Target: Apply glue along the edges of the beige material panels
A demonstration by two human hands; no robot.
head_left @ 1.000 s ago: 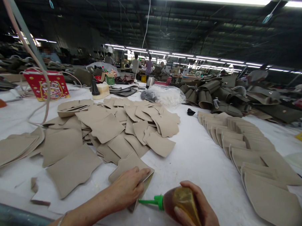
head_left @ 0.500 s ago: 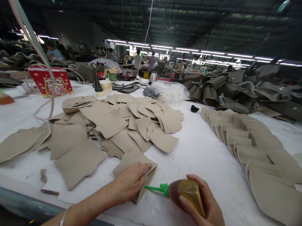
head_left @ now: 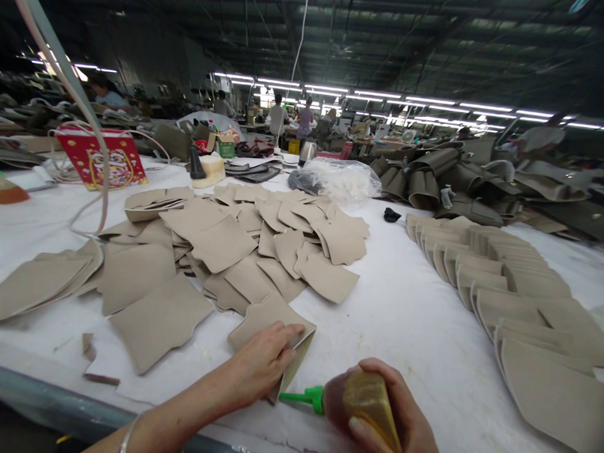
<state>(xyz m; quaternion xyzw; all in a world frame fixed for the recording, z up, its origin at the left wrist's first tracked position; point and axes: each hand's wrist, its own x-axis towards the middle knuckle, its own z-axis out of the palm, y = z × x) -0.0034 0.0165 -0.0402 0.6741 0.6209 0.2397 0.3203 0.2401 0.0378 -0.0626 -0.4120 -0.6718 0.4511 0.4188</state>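
My left hand [head_left: 263, 362] presses down on a taupe leather-like piece [head_left: 268, 313] near the table's front edge, its fingers bent on the piece's right part. The right edge of that piece shows a folded or layered strip [head_left: 299, 356]. My right hand [head_left: 404, 418] is wrapped round a squeeze bottle [head_left: 362, 401] of amber-brown liquid, lying tilted with its green nozzle [head_left: 299, 397] pointing left. The nozzle's tip is at the lower corner of the strip. Whether liquid is coming out cannot be made out.
Loose taupe pieces [head_left: 221, 243] are heaped behind my left hand. Overlapping pieces [head_left: 519, 296] run in rows at the right. Farther back are a red box [head_left: 102, 158], a clear plastic bag [head_left: 341, 179] and dark leather-like parts [head_left: 434, 175]. A cable hangs at the left.
My right hand has moved the bottle left and slightly down, so the nozzle tip has passed along the strip to its lower corner. My left hand stays on the piece.
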